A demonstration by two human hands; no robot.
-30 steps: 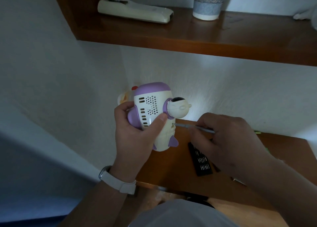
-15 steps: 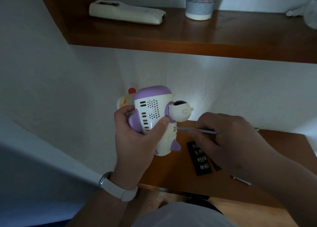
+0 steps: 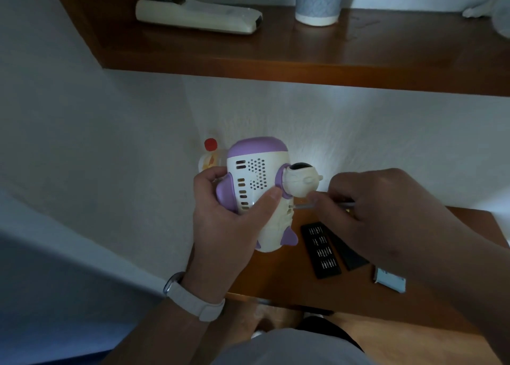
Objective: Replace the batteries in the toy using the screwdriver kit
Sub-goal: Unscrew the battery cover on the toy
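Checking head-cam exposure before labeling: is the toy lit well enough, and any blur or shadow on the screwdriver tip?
Head view: dim overall, with one bright patch on the wall behind the toy; the toy's vent holes read sharp; the right hand is in shadow; the screwdriver is thin and faint, its tip at the toy's side too small to resolve; no obvious motion blur.

wht/purple toy (image 3: 259, 176) near-upright, thin screwdriver (image 3: 303, 206) tip at its side
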